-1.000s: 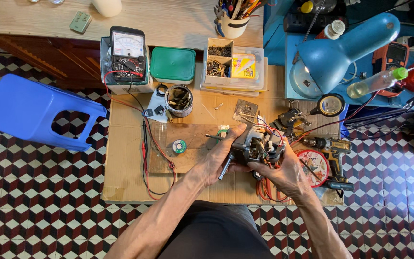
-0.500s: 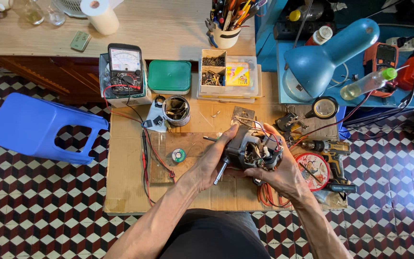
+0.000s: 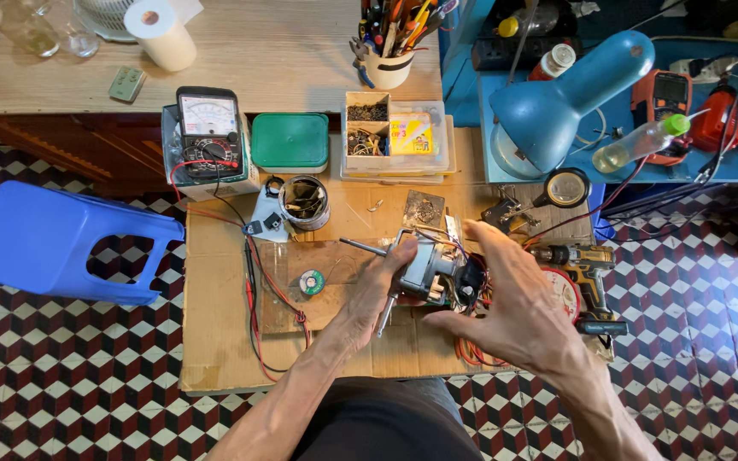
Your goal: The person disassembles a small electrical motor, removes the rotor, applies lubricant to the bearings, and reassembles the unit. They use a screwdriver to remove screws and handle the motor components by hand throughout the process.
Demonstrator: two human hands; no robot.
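A small electric motor [image 3: 427,271] is held over the middle of the cardboard-covered worktop [image 3: 215,341]. Its body is seen as pale grey metal, with a thin steel shaft sticking out to the left and a bundle of coloured wires at its right end. The left hand [image 3: 379,294] is closed around the near side of the motor, and a slim metal tool is seen slanting down beneath the fingers. The right hand [image 3: 514,299] is spread open just beside the wired end, fingers fanned; whether the motor is touched by it cannot be told.

One motor is counted, one analogue multimeter [image 3: 208,128] with red and black leads, one green-lidded box [image 3: 290,141], one tin [image 3: 304,201] of small parts, one small solder reel [image 3: 311,282], one clear compartment box [image 3: 395,137], one blue desk lamp [image 3: 565,102], one cordless drill [image 3: 587,273] and one blue plastic stool [image 3: 61,243].

Bare cardboard is left along the near and left edges of the worktop, crossed only by the leads. The far edge is crowded by boxes, and the right edge by the drill and loose wire. The stool is set on the tiled floor just beside the left edge.
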